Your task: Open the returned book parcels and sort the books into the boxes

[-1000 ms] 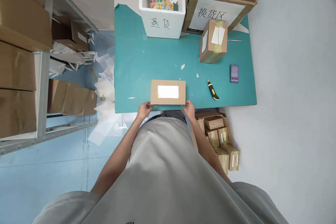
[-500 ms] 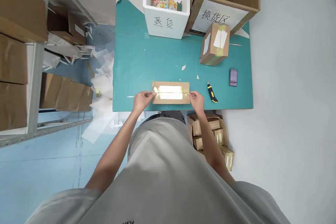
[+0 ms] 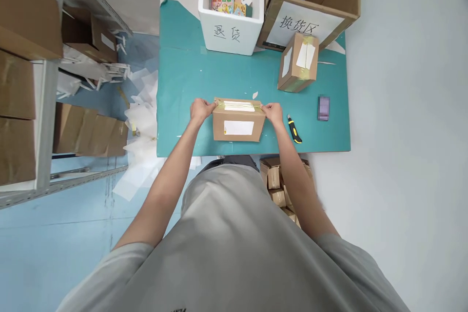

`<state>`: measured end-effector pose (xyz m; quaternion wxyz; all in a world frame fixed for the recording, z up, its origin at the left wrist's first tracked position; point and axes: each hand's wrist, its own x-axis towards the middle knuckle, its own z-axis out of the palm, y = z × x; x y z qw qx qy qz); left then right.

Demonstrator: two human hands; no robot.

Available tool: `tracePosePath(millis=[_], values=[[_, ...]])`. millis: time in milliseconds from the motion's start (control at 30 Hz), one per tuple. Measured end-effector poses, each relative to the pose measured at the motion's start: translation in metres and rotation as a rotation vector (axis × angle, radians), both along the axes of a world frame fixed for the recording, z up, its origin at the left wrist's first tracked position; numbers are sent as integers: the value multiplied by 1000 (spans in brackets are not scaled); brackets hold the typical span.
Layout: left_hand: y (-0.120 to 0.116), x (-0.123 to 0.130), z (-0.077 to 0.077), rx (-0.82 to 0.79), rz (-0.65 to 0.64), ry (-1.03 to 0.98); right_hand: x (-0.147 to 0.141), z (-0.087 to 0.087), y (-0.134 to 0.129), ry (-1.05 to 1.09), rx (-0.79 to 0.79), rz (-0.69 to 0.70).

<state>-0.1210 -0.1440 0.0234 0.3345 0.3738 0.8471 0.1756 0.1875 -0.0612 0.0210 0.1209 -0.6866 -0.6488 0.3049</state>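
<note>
In front of me on the green table (image 3: 179, 78) is a taped cardboard box (image 3: 219, 126), tilted so that its taped face and a side with a white label both show. My left hand (image 3: 202, 108) grips its upper left end, fingers closed on the edge. At the opposite end, my right hand (image 3: 273, 111) pinches the upper right edge. A black and yellow utility knife (image 3: 294, 129) lies just right of my right hand, touching nothing I hold. What is inside the box is hidden.
A white foam bin (image 3: 231, 34) with books stands at the back, beside a large open carton (image 3: 310, 22). Another taped box (image 3: 298, 63) stands before that carton. A phone (image 3: 323, 108) lies at the right. Shelving (image 3: 47, 107) with cartons is at the left; packed boxes (image 3: 278, 197) sit below the table.
The box has tipped, its taped face turning away from me and its labelled side coming into view. Both hands have moved up and away from me with its upper edge.
</note>
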Motion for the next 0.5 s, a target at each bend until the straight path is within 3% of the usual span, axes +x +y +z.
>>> tracePosePath(millis=[100, 333, 500], values=[[-26, 2, -4, 38, -24, -16, 6, -1, -27, 37, 32, -1], [-115, 13, -27, 159, -23, -220, 24, -5, -128, 125, 55, -16], [-140, 24, -28, 200, 100, -344, 27, -13, -159, 211, 107, -48]])
